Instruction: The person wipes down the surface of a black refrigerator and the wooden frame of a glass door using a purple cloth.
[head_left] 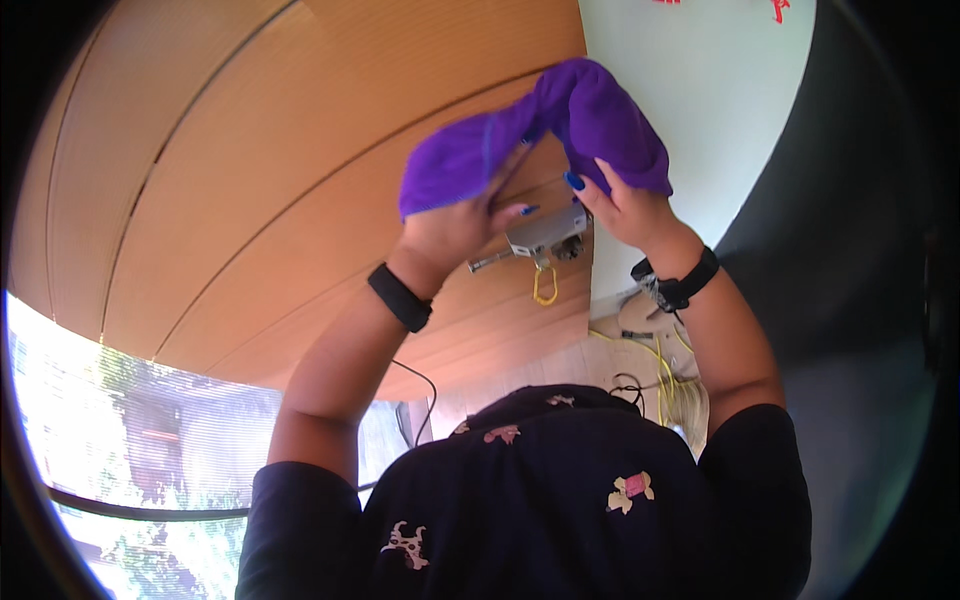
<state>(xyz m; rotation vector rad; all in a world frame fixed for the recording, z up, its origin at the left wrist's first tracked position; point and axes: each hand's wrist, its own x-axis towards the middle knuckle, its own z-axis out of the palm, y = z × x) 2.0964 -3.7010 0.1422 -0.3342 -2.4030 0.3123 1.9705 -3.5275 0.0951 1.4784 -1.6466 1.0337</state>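
A purple cloth point(590, 105) hangs bunched in an arch between my two raised hands, in front of a wood-panelled surface. My left hand point(450, 232) grips its left end; the fingers are mostly hidden behind the fabric, and the thumb with a blue nail sticks out to the right. My right hand point(630, 212) holds the other end, its fingertips partly covered by the cloth. Between and just below the hands is a metal lock fitting point(548, 232) with a yellow loop point(544, 287) hanging from it. Each wrist wears a black band.
Wood panels point(260, 200) fill the upper left. A pale board point(700, 110) with red writing and a dark surface point(840, 280) are at right. Bright window point(150, 450) at lower left. Yellow cables point(660, 370) and a black cord point(432, 390) lie below.
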